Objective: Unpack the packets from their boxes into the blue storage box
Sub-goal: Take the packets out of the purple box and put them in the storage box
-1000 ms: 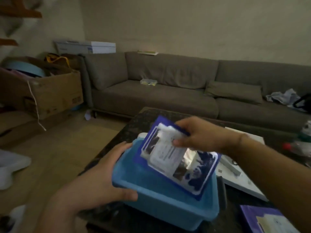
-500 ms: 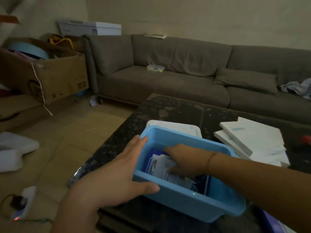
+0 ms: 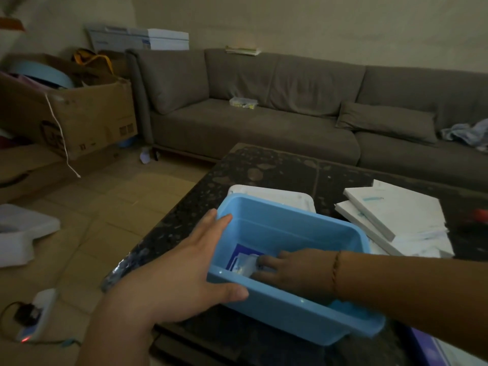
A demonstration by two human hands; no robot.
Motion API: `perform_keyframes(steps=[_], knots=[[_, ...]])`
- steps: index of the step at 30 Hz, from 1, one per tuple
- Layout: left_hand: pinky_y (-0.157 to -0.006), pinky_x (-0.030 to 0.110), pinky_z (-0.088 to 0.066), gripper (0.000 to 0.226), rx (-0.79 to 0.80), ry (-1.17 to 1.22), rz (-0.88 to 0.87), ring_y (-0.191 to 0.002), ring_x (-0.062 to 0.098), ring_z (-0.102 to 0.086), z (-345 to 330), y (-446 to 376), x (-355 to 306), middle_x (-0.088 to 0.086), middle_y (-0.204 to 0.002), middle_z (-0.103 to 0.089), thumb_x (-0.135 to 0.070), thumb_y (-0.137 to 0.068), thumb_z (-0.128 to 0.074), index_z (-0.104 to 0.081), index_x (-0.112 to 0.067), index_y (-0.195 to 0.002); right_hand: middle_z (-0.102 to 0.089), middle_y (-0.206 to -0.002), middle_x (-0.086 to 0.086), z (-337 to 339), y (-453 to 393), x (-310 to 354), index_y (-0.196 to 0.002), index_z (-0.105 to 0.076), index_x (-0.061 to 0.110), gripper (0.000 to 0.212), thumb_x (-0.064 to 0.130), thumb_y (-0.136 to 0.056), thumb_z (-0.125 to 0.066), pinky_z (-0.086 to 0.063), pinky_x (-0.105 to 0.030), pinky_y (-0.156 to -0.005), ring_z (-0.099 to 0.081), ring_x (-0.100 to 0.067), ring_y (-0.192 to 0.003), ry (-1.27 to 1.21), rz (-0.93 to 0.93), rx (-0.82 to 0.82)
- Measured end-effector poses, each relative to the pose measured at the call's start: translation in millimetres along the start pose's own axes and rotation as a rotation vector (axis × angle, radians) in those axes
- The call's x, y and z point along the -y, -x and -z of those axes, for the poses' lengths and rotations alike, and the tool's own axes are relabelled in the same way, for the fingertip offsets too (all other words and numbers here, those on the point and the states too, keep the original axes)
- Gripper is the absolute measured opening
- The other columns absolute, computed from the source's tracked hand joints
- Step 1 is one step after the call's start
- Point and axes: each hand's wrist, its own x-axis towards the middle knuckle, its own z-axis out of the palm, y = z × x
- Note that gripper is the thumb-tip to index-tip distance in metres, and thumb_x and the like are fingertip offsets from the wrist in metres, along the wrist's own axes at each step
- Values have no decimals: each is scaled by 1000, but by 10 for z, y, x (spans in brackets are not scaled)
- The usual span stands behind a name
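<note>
I see the blue plastic rectangular storage box (image 3: 290, 262) sitting on the dark speckled stone counter (image 3: 277, 167), near its front-left corner. My left hand (image 3: 179, 273) is spread flat against the box's left end wall, fingers laid along the outside, thumb hooked across the near rim. My right hand (image 3: 293, 268) is down inside the box, fingers stretched out and pressing flat on a white and dark-blue packet (image 3: 244, 261) lying on the box floor; not pinching it as far as I can tell. A thin band shows on the right wrist. A white plastic lid (image 3: 272, 192) lies on the counter just behind the box, touching or nearly touching its far wall. To the right, a stack of flat white cardboard boxes (image 3: 396, 215) rests on the counter, fanned out, close to the box's right corner. A purple-blue box edge (image 3: 433, 350) pokes in at bottom right, mostly cut off. Grey fabric sofa (image 3: 264, 101) behind the counter.
</note>
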Motion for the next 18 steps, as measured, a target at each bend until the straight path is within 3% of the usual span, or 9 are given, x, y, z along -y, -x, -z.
perform_keyframes(steps=[4,8,10,14,16,18], knots=[[-119,36,-22,111,1,-5,16,-145,3,0,8,-18,-27,-33,-146,36,-66,-72,-64,21,-53,-142,-23,-150,-16,52,-32,50,-150,-18,23,59,28,-100,-47,-47,-49,-87,-48,-41,-116,122,-3,41],[-119,38,-23,112,3,-9,28,-146,6,-2,-3,-49,-148,-29,-147,37,-65,-72,-66,21,-52,-143,-47,-140,0,391,232,-15,-143,-38,29,52,31,-95,-57,-43,-38,-99,-50,-22,-123,-96,-76,-122],[-119,38,-21,116,20,-22,45,-147,7,-1,10,-41,-204,-27,-147,38,-65,-70,-68,21,-51,-144,-50,-135,10,482,585,-32,-141,-38,36,49,40,-94,-54,-45,-30,-98,-52,-10,-116,-288,-226,-365],[-120,35,-14,119,1,-64,66,-146,6,2,58,30,-384,-31,-142,34,-79,-59,-58,24,-51,-141,-60,-99,17,115,1456,158,-122,-51,37,34,38,-88,-56,-52,-16,-75,-58,1,-86,-489,-536,-1171],[-122,37,-12,117,-66,-114,25,-146,4,7,47,58,-543,-36,-138,29,-88,-49,-46,26,-57,-136,-62,-88,17,-286,1812,286,-112,-57,33,35,19,-81,-67,-47,-6,-75,-59,4,-82,-501,-696,-1304],[-122,40,-10,111,-124,-134,-28,-146,4,11,35,48,-710,-36,-143,24,-98,-38,-33,29,-67,-124,-63,-86,20,-673,2082,439,-108,-57,41,41,17,-81,-77,-42,-1,-76,-59,7,-82,-542,-816,-1254]])
